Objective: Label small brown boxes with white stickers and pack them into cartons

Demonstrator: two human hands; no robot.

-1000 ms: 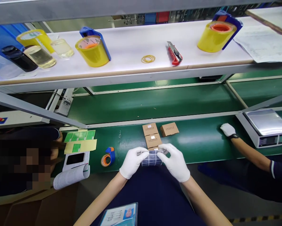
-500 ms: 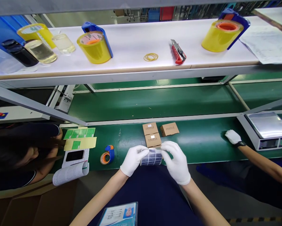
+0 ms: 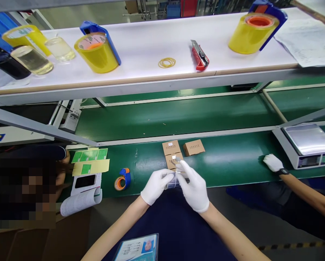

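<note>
the left gloved hand (image 3: 156,185) pinches the label roll (image 3: 173,182), whose long axis runs rightward to the right hand (image 3: 192,186), whose grip i cannot tell.

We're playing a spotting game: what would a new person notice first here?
Probably the yellow tape rolls on the white shelf: two left, one right. Then the red knife between them, and below, the white-gloved left hand and right hand near the brown boxes.

White gloves (image 3: 196,192), navy garment (image 3: 170,221), blue-and-white photo badge (image 3: 135,249)
</note>
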